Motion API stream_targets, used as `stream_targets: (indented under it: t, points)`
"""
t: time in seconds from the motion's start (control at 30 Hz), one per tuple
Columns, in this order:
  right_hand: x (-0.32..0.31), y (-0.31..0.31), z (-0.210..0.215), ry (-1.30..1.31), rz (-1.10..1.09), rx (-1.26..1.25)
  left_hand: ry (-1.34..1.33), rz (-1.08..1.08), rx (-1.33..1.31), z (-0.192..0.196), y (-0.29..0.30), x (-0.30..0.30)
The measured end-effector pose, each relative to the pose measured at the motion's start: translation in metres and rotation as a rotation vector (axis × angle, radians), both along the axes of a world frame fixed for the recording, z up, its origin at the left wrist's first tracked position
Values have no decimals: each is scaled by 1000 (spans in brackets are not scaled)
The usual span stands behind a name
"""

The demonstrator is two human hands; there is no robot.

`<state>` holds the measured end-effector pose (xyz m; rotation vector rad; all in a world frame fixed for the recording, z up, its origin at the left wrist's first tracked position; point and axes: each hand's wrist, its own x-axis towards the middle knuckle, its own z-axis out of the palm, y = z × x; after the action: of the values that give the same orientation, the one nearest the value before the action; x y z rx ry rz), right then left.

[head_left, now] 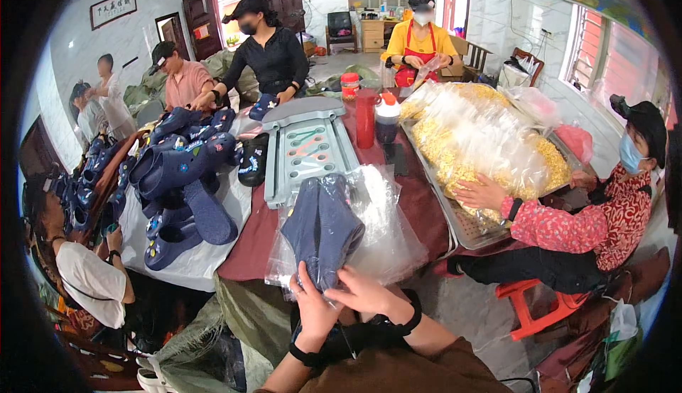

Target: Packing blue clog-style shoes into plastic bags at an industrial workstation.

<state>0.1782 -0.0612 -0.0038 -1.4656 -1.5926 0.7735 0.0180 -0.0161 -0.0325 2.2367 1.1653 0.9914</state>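
A pair of dark navy clogs (323, 222), soles facing outward, lies inside a clear plastic bag (280, 262) at the near edge of the table. My left hand (312, 304) is closed around the near end of the bagged clogs, fingers on top. From the right, my right hand (364, 295) reaches to the same end, its fingertips closed at the bag's near edge. More flat clear bags (376, 215) lie beside and under the clogs. Part of the grip is hidden beneath the bag.
A grey plastic stool (305, 151) lies beyond the bag. A heap of navy clogs (181, 166) fills the left table. On the right, a metal tray (469, 237) holds yellow pieces and bags; a co-worker's hand (479, 193) rests there. A red tumbler (366, 119) and dark bottle (387, 119) stand behind.
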Motion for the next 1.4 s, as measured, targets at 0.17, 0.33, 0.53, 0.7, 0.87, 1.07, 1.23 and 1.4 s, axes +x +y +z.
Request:
stream_targets:
  t: [0.17,0.33,0.53,0.7,0.87,1.07,1.23,1.4]
  points:
    - [-15,-7,5,-280,51,-66,-54,46,34,-3,6,-8]
    - [-15,-19,-3,-248,85,64,-75,20,89,-2,14,-14]
    - [16,-22,3,-112,-58,176,-142,84,57,6,19,-20]
    - [48,-22,-18,-341,-365,335,-186,78,89,12,22,-19]
    - [49,-19,-46,-514,-412,209,-248,86,-21,14,27,-28]
    - [45,-18,-56,-592,-443,190,-589,-84,-253,11,39,-46]
    - [41,-16,-60,-631,-466,174,-781,-107,-442,23,34,-57]
    - [42,-15,-61,-643,-471,180,-920,56,-757,17,43,-89]
